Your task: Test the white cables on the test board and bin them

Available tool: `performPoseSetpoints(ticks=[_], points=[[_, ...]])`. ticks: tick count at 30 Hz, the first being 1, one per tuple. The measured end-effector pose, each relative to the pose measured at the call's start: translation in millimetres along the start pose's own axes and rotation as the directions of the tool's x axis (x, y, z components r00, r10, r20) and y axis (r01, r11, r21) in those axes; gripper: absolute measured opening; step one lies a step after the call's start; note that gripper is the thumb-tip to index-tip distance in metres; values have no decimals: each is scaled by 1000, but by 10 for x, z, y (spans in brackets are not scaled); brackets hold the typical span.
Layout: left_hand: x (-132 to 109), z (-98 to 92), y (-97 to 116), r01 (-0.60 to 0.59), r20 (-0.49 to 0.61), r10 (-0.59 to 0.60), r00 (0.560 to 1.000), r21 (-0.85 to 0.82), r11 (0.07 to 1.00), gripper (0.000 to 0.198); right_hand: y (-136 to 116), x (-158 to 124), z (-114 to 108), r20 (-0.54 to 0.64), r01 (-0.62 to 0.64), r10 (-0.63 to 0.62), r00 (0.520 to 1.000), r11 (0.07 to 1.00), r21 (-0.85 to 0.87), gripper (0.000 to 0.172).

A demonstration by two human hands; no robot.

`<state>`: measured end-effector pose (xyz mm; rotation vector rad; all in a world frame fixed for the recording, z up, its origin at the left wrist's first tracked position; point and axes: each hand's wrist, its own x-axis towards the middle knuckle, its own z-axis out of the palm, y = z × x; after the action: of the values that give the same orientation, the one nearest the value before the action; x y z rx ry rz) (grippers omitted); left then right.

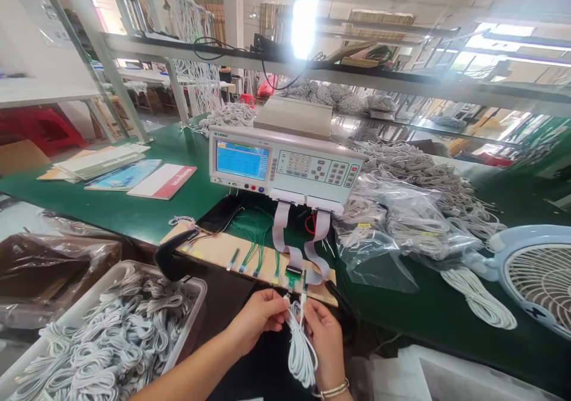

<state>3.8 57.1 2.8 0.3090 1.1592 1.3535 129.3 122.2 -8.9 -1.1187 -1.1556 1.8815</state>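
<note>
My left hand point(259, 318) pinches one plug end of a coiled white cable point(300, 350). My right hand point(325, 335) pinches the other plug end, and the coil hangs down between them. Both plugs sit just below the green connector sockets point(294, 279) on a wooden test board point(223, 251) at the near edge of the green bench. Grey ribbon cables point(281, 225) run from the board up to a white cable tester point(285, 166) with a lit blue screen and keypad.
A grey bin point(111, 335) of several coiled white cables stands at lower left. Bags and heaps of cables point(401, 210) lie right of the tester. A pale blue fan point(535, 276) sits at far right. Papers and booklets point(120, 172) lie at left.
</note>
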Motion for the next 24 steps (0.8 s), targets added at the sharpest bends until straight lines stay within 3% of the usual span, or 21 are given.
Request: performPoseSetpoints(ticks=[6, 13, 20, 24], points=[[35, 99, -63, -29, -54, 25, 998, -75, 997, 29, -93, -91, -132, 64, 70, -56, 996, 966, -248, 35], [4, 234, -190, -112, -141, 74, 987, -283, 952, 29, -20, -140, -115, 27, 5, 0, 1000, 986, -166, 36], [11, 232, -232, -159, -166, 115, 979, -282, 946, 29, -75, -103, -101, 63, -45, 57, 996, 983, -179, 37], [60, 185, -211, -143, -134, 111, 985, -263, 954, 28, -57, -94, -83, 39, -19, 26, 999, 984, -180, 35]])
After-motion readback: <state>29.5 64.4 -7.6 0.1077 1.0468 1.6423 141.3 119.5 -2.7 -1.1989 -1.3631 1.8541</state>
